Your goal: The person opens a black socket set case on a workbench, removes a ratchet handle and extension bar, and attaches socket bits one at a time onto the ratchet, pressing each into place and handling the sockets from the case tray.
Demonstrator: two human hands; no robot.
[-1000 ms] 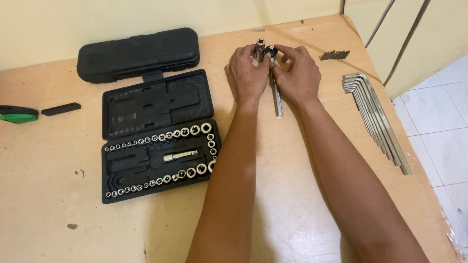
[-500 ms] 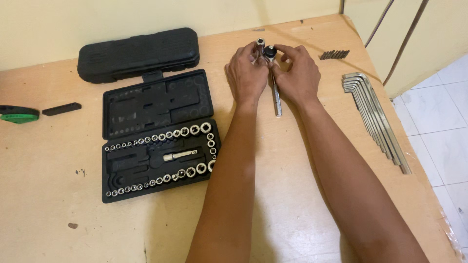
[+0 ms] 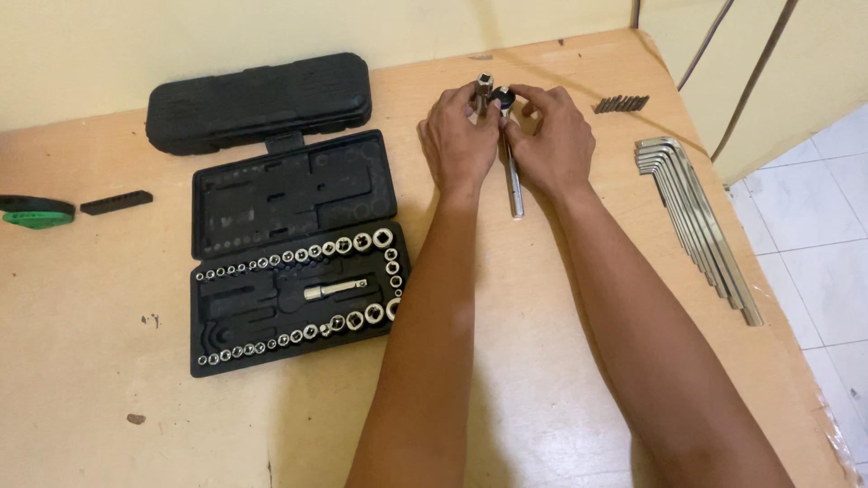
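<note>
while your left hand [image 3: 459, 140] pinched a small silver socket [image 3: 484, 88] between its fingertips, your right hand [image 3: 551, 136] closed on the ratchet [image 3: 509, 145] head just beside it, handle trailing between both wrists. the open socket case [image 3: 294, 248] lay left of your left hand, hex keys [image 3: 696, 221] right of your right.

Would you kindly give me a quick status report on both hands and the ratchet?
Left hand and right hand both gripping ratchet at its head. Handle lies on table. Nothing in the way.
</note>
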